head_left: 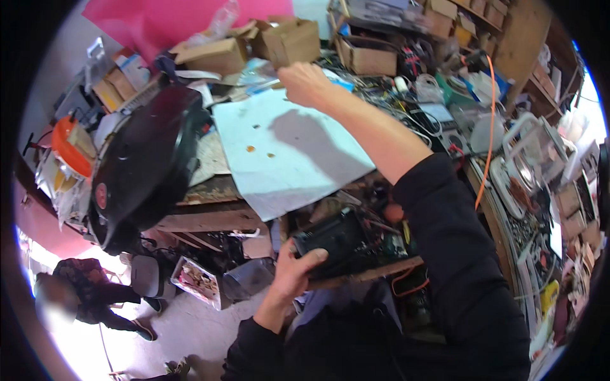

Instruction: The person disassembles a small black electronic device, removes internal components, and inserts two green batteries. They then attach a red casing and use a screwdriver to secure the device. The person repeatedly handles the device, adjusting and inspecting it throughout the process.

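Observation:
My left hand (295, 270) grips a black box-shaped device (330, 238) low over an open, cluttered drawer (387, 232) at the bench front. My right hand (304, 81) is stretched out to the far edge of a large white sheet (244, 178), its fingers curled; I cannot make out what, if anything, they hold. A few small round bits (251, 149) lie on the sheet, and the shadow of my arm falls across it. Small clear bags (251, 73) lie just beyond that hand.
A big black case (140, 159) stands left of the sheet. Cardboard boxes (286, 41) line the back, cables (381, 95) and an orange cord (489, 133) the right. Down left, a person (89, 298) is near a box of small items (197, 282) on the floor.

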`<state>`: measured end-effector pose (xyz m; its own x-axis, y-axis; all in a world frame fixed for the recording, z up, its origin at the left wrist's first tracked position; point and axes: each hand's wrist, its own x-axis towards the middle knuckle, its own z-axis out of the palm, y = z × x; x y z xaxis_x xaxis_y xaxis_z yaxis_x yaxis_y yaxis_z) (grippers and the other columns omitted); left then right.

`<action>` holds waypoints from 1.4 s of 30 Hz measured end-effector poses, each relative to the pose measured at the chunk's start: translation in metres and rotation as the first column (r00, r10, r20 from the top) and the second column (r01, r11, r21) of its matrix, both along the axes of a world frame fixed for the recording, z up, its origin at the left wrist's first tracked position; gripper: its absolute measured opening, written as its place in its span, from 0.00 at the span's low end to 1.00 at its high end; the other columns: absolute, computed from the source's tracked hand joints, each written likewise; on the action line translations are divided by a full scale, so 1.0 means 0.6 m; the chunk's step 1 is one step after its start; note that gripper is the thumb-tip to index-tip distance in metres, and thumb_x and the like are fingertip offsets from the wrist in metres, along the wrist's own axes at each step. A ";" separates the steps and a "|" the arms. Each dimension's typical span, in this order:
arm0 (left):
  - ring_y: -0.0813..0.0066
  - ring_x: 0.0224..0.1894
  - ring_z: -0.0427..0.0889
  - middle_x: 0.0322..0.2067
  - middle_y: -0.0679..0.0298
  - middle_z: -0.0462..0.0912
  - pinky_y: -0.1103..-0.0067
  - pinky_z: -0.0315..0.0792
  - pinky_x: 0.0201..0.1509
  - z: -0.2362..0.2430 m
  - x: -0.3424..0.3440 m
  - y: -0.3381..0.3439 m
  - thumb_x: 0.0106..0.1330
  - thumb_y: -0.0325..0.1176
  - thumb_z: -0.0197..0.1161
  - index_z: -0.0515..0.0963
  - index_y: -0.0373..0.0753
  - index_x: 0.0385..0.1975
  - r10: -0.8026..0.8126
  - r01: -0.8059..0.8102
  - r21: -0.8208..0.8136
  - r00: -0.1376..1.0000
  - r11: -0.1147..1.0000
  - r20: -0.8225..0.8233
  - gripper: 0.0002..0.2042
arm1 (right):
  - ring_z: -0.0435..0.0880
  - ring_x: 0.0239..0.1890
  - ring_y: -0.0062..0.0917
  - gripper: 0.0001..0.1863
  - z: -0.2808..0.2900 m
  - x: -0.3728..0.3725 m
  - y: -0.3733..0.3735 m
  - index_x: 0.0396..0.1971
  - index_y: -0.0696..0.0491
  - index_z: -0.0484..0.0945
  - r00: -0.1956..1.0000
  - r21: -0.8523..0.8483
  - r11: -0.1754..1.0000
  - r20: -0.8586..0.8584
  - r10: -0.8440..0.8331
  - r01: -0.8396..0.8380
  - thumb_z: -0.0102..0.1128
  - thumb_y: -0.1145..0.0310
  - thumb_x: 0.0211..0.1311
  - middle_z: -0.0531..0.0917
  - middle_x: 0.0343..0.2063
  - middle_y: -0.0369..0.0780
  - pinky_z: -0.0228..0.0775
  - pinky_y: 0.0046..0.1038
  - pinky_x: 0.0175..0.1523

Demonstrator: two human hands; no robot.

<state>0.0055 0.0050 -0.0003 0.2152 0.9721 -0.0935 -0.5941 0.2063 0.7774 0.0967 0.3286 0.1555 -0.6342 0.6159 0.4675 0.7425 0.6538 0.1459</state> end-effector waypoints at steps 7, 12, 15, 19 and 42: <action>0.63 0.50 0.87 0.51 0.52 0.85 0.67 0.81 0.59 0.006 -0.007 -0.006 0.57 0.29 0.69 0.75 0.27 0.58 0.051 -0.046 -0.047 0.994 0.998 0.097 0.27 | 0.87 0.33 0.41 0.08 0.067 0.090 -0.163 0.29 0.62 0.83 0.975 -0.250 0.966 -0.223 0.012 -0.069 0.65 0.74 0.51 0.86 0.27 0.49 0.78 0.38 0.41; 0.61 0.48 0.88 0.51 0.51 0.85 0.68 0.84 0.53 0.000 -0.010 -0.006 0.59 0.37 0.67 0.73 0.28 0.60 0.018 -0.012 -0.047 0.991 0.999 0.133 0.30 | 0.85 0.29 0.29 0.08 0.043 0.183 -0.281 0.33 0.58 0.87 0.924 -0.451 0.859 -0.377 0.062 -0.242 0.67 0.74 0.53 0.87 0.26 0.44 0.76 0.32 0.39; 0.65 0.44 0.89 0.49 0.55 0.86 0.74 0.85 0.43 0.007 -0.016 -0.009 0.59 0.41 0.68 0.74 0.31 0.60 0.001 0.009 -0.078 0.991 0.997 0.132 0.31 | 0.84 0.28 0.26 0.08 0.022 0.211 -0.344 0.37 0.58 0.86 0.909 -0.564 0.783 -0.417 0.003 -0.262 0.65 0.76 0.58 0.86 0.24 0.42 0.74 0.30 0.37; 0.74 0.29 0.87 0.43 0.58 0.87 0.83 0.77 0.21 0.025 -0.005 -0.004 0.59 0.43 0.68 0.75 0.33 0.58 0.011 0.013 -0.169 0.990 0.985 0.140 0.29 | 0.79 0.24 0.24 0.06 -0.019 0.241 -0.403 0.37 0.57 0.84 0.870 -0.546 0.784 -0.493 -0.014 -0.296 0.63 0.79 0.61 0.83 0.22 0.40 0.72 0.29 0.34; 0.81 0.17 0.78 0.32 0.63 0.86 0.89 0.67 0.14 0.019 -0.005 -0.001 0.62 0.41 0.66 0.78 0.33 0.50 0.012 -0.001 -0.188 0.998 0.982 0.055 0.21 | 0.86 0.27 0.26 0.17 -0.084 0.171 -0.458 0.38 0.52 0.71 0.987 -0.052 0.987 -0.062 0.148 -0.151 0.69 0.63 0.56 0.80 0.22 0.34 0.76 0.29 0.26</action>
<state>0.0024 0.0044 0.0108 0.2192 0.9396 -0.2628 -0.6374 0.3418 0.6906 0.1995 0.0538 0.1051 -0.6938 0.5426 0.4735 0.6421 0.7638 0.0656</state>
